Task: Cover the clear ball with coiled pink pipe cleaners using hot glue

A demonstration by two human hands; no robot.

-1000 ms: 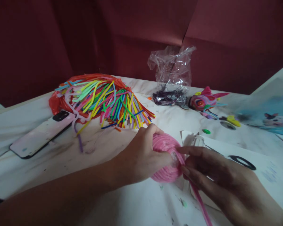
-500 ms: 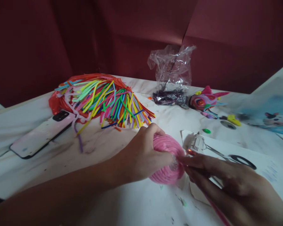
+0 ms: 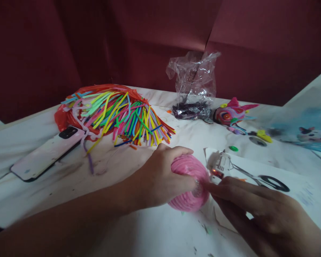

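A round pink ball [image 3: 188, 201], wound from fuzzy pipe cleaner, is in front of me just above the white table. My left hand [image 3: 164, 176] grips it from the left, thumb across its front and fingers over the top. A small greyish, shiny patch shows beside the thumb tip. My right hand [image 3: 259, 207] is closed, with its fingertips pressed to the ball's right side by that patch. What those fingers pinch is hidden. Behind the right hand, a hot glue gun [image 3: 221, 162] with a glowing red light and scissors [image 3: 274, 182] lie on white card.
Colourful pipe cleaners [image 3: 128, 117] spill from a red bag at back left, near a phone [image 3: 46, 153]. Behind stand a clear bag [image 3: 195, 89] with dark contents and a pink fish-like craft figure [image 3: 231, 116]. A green disc [image 3: 233, 148] lies near the card.
My right hand has shifted slightly and turned at the ball's side. The pink strand that trailed beneath it is out of sight. My left hand keeps its hold on the ball.
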